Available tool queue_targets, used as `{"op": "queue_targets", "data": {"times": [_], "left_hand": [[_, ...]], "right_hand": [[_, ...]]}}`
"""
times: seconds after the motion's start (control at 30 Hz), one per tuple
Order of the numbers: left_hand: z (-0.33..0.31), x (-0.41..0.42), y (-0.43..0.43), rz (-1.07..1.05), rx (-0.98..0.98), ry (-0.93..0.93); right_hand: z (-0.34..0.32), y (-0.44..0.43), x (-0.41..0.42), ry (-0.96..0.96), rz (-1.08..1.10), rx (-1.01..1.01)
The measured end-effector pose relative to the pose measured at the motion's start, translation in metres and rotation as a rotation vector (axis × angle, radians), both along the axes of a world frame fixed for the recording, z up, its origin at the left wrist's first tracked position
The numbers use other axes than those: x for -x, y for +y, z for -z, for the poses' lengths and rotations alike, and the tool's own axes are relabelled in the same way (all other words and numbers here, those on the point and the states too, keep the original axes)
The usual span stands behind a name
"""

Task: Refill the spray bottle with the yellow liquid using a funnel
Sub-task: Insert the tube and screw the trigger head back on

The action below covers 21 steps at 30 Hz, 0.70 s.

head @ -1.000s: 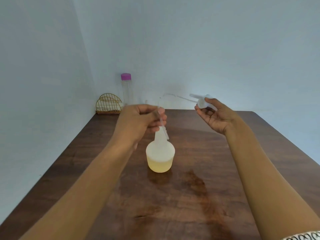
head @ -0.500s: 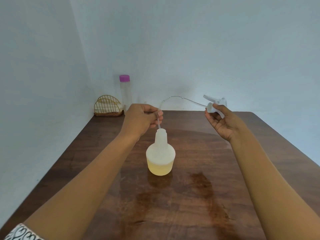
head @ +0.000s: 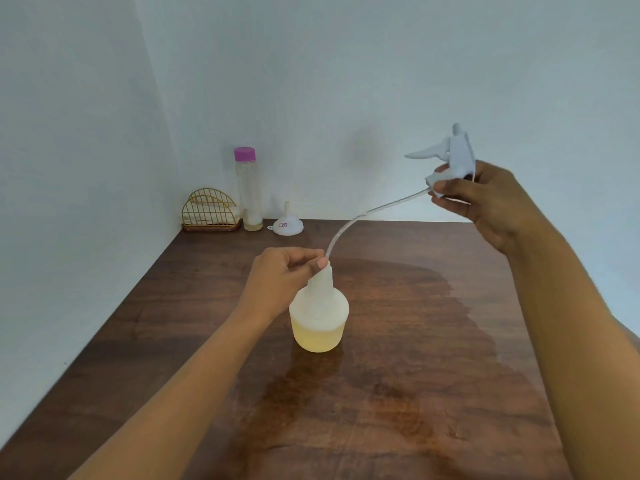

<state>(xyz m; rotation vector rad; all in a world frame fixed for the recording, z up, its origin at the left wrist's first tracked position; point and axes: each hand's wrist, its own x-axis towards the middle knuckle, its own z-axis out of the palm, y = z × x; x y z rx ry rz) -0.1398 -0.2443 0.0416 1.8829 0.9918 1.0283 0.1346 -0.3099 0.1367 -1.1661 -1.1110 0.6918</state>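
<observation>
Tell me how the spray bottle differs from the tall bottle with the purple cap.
The spray bottle is squat with a narrow neck; the tall bottle is a slim cylinder. The spray bottle is uncapped; the tall bottle wears a purple cap. The spray bottle stands mid-table by the left hand; the tall bottle stands at the wall. Both are translucent and upright.

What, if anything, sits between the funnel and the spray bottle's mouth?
The dip tube appears to run into the spray bottle's mouth, pinched there by the left hand; the right hand holds the spray head raised. The table between the funnel and the bottle shows nothing else.
</observation>
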Motion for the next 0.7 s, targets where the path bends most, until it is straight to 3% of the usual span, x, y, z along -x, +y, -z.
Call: {"op": "queue_targets", "data": {"times": [0.2, 0.43, 0.7], "left_hand": [[0.027, 0.005, -0.001, 0.130, 0.131, -0.111], [0.055, -0.002, 0.000, 0.142, 0.210, -0.182], [0.066, -0.005, 0.003, 0.156, 0.182, -0.212]], "right_hand": [[-0.030, 0.003, 0.037, -0.538, -0.081, 0.068], [-0.038, 0.024, 0.090, -1.050, -0.212, 0.195], [-0.008, 0.041, 0.114, -1.179, -0.430, 0.338]]}}
